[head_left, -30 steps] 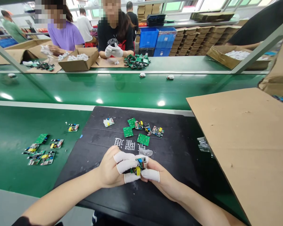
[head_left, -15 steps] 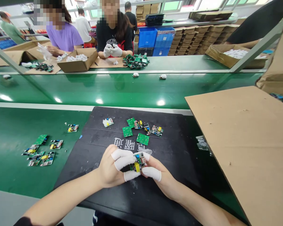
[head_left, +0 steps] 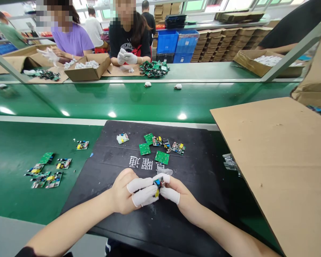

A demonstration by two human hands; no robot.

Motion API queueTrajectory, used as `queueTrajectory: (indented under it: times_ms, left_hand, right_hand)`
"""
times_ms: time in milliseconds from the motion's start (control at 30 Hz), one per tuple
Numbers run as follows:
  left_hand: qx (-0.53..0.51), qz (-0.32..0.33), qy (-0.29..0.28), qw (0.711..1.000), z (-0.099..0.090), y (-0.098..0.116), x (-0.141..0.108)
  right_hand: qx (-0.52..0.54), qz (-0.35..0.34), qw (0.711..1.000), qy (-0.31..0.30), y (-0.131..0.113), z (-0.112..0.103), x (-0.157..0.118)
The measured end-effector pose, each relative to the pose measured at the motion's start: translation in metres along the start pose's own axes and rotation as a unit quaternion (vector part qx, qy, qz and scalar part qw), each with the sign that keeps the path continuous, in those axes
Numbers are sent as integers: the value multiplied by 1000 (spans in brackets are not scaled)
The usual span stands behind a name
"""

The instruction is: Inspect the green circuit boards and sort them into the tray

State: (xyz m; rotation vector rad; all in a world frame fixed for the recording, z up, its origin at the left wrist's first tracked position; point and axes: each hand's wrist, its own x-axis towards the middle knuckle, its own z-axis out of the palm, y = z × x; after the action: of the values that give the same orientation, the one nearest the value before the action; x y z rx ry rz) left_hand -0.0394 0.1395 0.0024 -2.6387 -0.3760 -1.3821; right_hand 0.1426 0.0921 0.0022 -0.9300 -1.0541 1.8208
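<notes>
Between my two hands, above the black mat [head_left: 117, 221], is a small circuit board [head_left: 157, 183] with blue and yellow parts. My left hand [head_left: 132, 191], with white finger cots on several fingers, is closed on its left side and covers part of it. From the right, my right hand [head_left: 178, 192] grips the board between thumb and fingers, also in white cots. A crumpled clear plastic piece [head_left: 165, 171] lies just beyond my fingertips. Farther up the mat lie several boards, among them a green board [head_left: 162, 157] turned underside up and a board with white coating [head_left: 122, 138].
More circuit boards [head_left: 54, 180] rest on the green bench at left. A large cardboard sheet [head_left: 278, 153] takes up the right side. Beyond runs a green conveyor belt [head_left: 91, 98] with small white-wrapped pieces [head_left: 178, 86]. Co-workers sit across it, beside a carton [head_left: 89, 72].
My left fingers have slid over the board and hide more of it, and the board has turned slightly. The white-wrapped pieces on the belt have shifted left.
</notes>
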Motion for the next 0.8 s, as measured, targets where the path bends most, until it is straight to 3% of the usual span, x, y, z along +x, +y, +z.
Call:
queueTrajectory:
  times_ms: [167,400,600,800]
  left_hand:
    - [-19,-16,0,1000,1,2,1]
    - [-54,-68,-10,996,2,3,1]
    - [-149,-125,-39,980,1,-1,2]
    - [-209,-137,-61,967,2,-5,1]
  right_hand:
    - [15,7,1000,-4,-1,-1,-2]
    - [-52,16,998,-34,-8,-1,-8]
    - [-39,-5,998,-39,-5,-6,-6]
    - [-46,7,998,-32,-1,-8,-2]
